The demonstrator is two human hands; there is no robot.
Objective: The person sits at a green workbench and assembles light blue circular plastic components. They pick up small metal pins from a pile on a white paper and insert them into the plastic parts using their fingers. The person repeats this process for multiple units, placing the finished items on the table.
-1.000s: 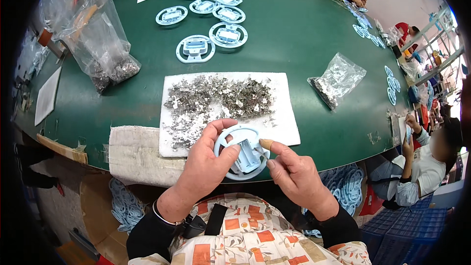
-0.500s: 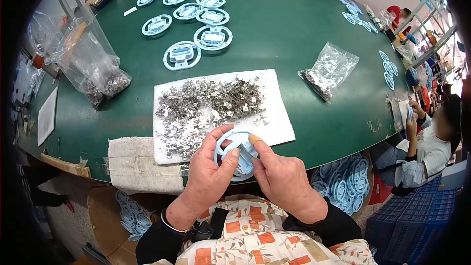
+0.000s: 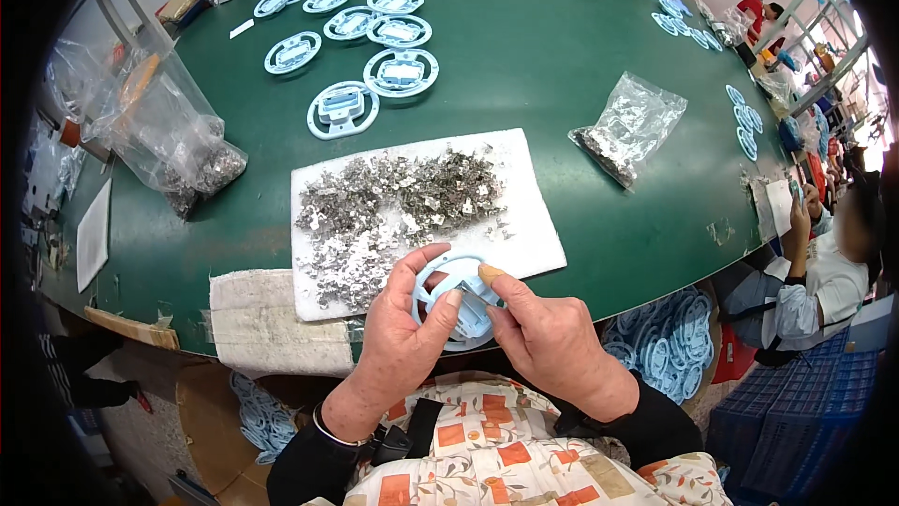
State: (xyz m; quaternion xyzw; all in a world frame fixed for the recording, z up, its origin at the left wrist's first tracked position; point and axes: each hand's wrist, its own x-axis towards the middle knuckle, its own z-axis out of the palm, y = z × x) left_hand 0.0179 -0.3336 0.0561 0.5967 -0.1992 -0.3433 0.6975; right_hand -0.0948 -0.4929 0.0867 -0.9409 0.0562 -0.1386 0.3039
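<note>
Both hands grip one light blue plastic ring-shaped part point(image 3: 473, 319), like a toy steering wheel, at the table's near edge. My left hand point(image 3: 403, 333) wraps its left rim, fingers behind and thumb on the front near the centre. My right hand point(image 3: 548, 328) pinches the right side, with a tan wrap on one fingertip; whether it also holds a small piece is hidden. Just beyond them lies a white foam sheet point(image 3: 534, 234) covered with a heap of small shiny metal pieces point(image 3: 403, 206).
Several similar blue rings point(image 3: 401, 73) lie farther back. Bags of metal pieces stand left point(image 3: 201, 164) and right point(image 3: 618, 132). A folded cloth point(image 3: 276, 323) rests at the near edge. Boxes of blue rings point(image 3: 665, 342) sit below. A co-worker point(image 3: 824, 263) works at the right.
My hands keep their grip on the blue ring with only a slight shift. The view has moved a little. The co-worker at the right has shifted their hands.
</note>
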